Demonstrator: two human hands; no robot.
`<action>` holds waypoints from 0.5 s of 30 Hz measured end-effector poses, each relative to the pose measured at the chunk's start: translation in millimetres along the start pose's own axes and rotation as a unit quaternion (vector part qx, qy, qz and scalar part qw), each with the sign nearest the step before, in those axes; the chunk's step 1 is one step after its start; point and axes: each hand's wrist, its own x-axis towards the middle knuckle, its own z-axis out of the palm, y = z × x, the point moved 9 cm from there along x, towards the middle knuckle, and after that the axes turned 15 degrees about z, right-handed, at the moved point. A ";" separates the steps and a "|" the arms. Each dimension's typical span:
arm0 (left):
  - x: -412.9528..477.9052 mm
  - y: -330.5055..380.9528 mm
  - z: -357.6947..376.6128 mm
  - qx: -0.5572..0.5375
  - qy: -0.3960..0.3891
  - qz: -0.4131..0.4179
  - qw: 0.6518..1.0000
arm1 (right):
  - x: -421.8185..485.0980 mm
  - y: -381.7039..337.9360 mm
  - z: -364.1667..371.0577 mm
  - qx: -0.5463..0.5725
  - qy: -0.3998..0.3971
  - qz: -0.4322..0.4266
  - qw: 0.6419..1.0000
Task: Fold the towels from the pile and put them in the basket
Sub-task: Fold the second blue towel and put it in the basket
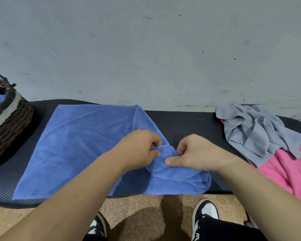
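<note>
On dark mat [181,122], blue towel [80,143] pinched between hands [167,152]

Across the middle of the frame, a dark ribbed mat [181,124]. Above, a scuffed grey wall [146,49]. Below, speckled tan floor [139,204] and black-and-white shoes [205,214].

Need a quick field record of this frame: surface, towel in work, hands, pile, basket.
surface: black mat
towel in work: blue towel, spread flat, right edge bunched
left hand: pinching the bunched edge
right hand: gripping the same edge
pile: grey towel on pink towel, far right, unfolded
basket: dark wicker, far left, blue fabric inside
</note>
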 end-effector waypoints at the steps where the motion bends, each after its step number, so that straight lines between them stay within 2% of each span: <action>1: 0.3 0.6 -4.6 -0.003 0.017 0.004 1.000 | -2.5 3.2 0.0 -0.017 -0.012 0.003 1.000; 6: -1.2 13.8 -41.2 -0.052 0.166 0.027 0.984 | -25.4 27.3 -23.3 0.019 -0.053 -0.014 0.998; 9: 10.3 29.9 -53.4 -0.090 0.228 0.033 0.969 | -31.7 49.2 -28.6 0.011 -0.062 -0.032 0.997; 12: 44.2 46.0 -60.6 -0.076 0.240 0.040 0.967 | -29.5 74.6 -40.9 0.058 -0.040 -0.022 0.997; 15: 91.0 62.2 -63.9 -0.024 0.213 0.043 0.976 | -29.6 98.5 -57.0 0.124 -0.018 0.003 0.992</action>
